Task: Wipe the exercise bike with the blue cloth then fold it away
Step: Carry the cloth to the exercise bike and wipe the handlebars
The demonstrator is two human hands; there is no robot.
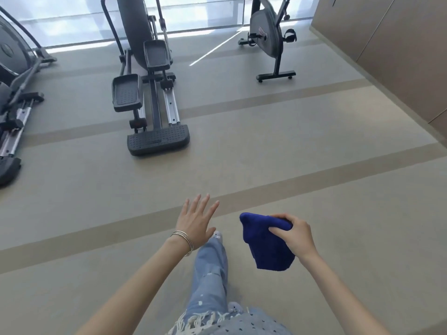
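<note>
Two hands show, well short of the exercise bike (268, 37) standing ahead and rightward by the window (72, 18) — the right hand (296, 235), on that side, pinches the bunched blue cloth (266, 247), the left hand (196, 221) splayed and holding nothing — over striped beige floor (314, 131) beside an elliptical (150, 93).

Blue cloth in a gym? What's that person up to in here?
A person is mid-step on the gym floor, gripping a bunched blue cloth in the right hand. The left hand is open, fingers spread, holding nothing. The exercise bike stands ahead by the window, far from both hands, so no wiping is under way yet. An elliptical machine stands to its left.
</note>
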